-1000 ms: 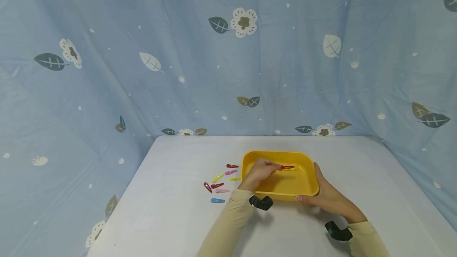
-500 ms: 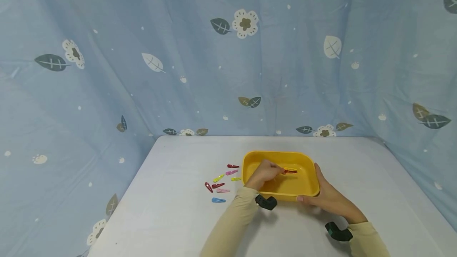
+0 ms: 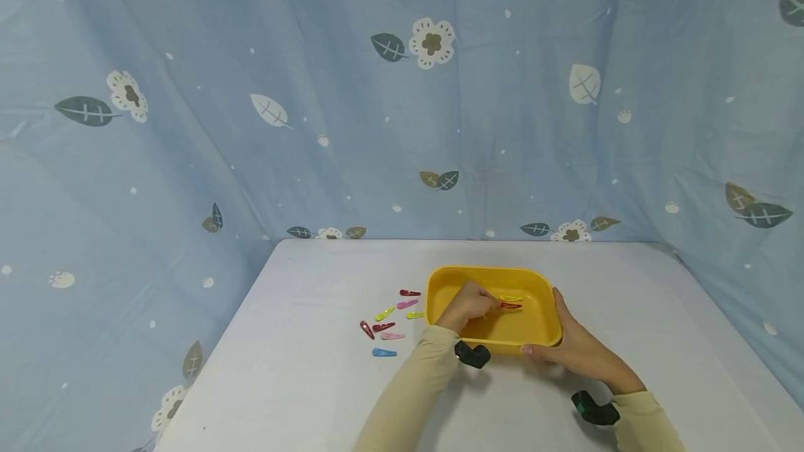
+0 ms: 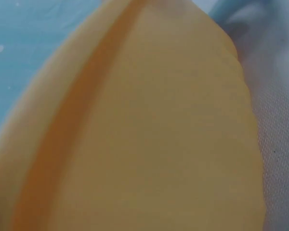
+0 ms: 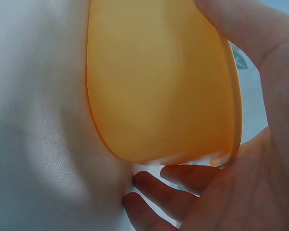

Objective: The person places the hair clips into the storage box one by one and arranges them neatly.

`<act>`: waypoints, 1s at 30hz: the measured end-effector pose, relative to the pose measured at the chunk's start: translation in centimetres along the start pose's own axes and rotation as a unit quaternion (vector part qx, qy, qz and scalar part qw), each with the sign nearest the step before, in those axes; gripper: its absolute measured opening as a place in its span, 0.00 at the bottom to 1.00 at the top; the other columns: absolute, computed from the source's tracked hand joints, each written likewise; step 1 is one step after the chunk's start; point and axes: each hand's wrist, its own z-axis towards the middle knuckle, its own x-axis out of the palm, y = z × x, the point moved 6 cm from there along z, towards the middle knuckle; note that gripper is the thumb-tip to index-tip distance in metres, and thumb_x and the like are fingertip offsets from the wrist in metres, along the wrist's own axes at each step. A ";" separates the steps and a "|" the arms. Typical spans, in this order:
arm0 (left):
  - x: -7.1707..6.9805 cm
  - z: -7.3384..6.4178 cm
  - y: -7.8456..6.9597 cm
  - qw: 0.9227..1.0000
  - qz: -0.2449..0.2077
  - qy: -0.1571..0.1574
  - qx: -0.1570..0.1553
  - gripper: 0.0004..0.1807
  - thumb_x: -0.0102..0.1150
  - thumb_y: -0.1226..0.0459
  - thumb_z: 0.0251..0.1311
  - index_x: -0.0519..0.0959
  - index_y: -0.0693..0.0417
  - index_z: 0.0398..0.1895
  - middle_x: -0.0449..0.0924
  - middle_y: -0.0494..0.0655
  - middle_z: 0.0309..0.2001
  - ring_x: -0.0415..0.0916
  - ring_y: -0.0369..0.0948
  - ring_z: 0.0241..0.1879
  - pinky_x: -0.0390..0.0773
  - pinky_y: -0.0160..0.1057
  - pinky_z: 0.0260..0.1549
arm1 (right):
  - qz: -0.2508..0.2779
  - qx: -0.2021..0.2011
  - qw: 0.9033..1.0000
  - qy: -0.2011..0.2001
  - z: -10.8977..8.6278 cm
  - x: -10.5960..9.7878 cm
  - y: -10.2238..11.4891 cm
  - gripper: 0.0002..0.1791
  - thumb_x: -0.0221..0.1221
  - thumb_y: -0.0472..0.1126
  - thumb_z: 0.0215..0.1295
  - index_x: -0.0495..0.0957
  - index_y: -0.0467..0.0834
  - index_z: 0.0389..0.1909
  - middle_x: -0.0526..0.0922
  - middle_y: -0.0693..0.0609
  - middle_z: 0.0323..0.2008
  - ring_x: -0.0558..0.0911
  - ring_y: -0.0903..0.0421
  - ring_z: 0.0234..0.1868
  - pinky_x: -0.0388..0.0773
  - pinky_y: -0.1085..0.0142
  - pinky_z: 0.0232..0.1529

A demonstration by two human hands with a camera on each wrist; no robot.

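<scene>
Blue curtain (image 3: 490, 110) w/ leaf + flower prints at back & sides; white table (image 3: 295, 382) in front. Tray (image 3: 534, 323), yellow, is on table, R of ctr.

L hand (image 3: 466, 307) is in over tray's front L part, fingers curled, tips pinching L end of red clip (image 3: 511, 306) nr tray floor. Yellow clip (image 3: 511, 298) lies just behind it, also in tray. L wrist cam: mostly blurred tray wall, fingers hidden.

R hand (image 3: 581, 349) grips tray at front R corner: thumb on front side, fingers round R end, seen in R wrist cam too.

L of tray, loose on table, approx back to front: dark red clip (image 3: 410, 292), pink clip (image 3: 407, 304), lime clip (image 3: 385, 313), another yellow one (image 3: 414, 315) just beside tray, 2 more reds (image 3: 383, 326), pale pink clip (image 3: 392, 335), blue clip (image 3: 384, 352).

Beige sleeves (image 3: 408, 389), black wrist units (image 3: 472, 354) both arms.
</scene>
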 end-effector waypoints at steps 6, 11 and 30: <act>0.3 0.4 0.0 1.000 0.026 -0.011 -0.002 0.13 0.68 0.65 0.63 0.86 0.64 0.22 0.60 0.40 0.14 0.58 0.38 0.17 0.58 0.34 0.19 | -0.002 -0.001 1.000 -0.002 -0.1 0.0 0.0 0.74 0.72 0.57 0.59 0.21 0.40 0.81 0.47 0.29 0.80 0.70 0.37 0.70 0.69 0.36 0.66; 0.5 0.3 -0.4 0.998 0.046 -0.031 0.001 0.13 0.68 0.68 0.61 0.85 0.65 0.20 0.65 0.41 0.16 0.59 0.37 0.18 0.59 0.33 0.20 | 0.003 -0.005 1.000 -0.001 -0.1 0.0 0.0 0.74 0.72 0.56 0.60 0.21 0.40 0.81 0.49 0.30 0.80 0.72 0.41 0.66 0.70 0.39 0.65; 1.0 0.2 -0.6 0.997 0.065 -0.047 -0.002 0.07 0.69 0.68 0.59 0.85 0.60 0.24 0.72 0.43 0.21 0.65 0.39 0.21 0.64 0.33 0.22 | 0.005 -0.007 1.000 -0.001 -0.1 0.0 0.0 0.73 0.72 0.56 0.60 0.20 0.41 0.81 0.51 0.30 0.79 0.74 0.44 0.63 0.73 0.42 0.63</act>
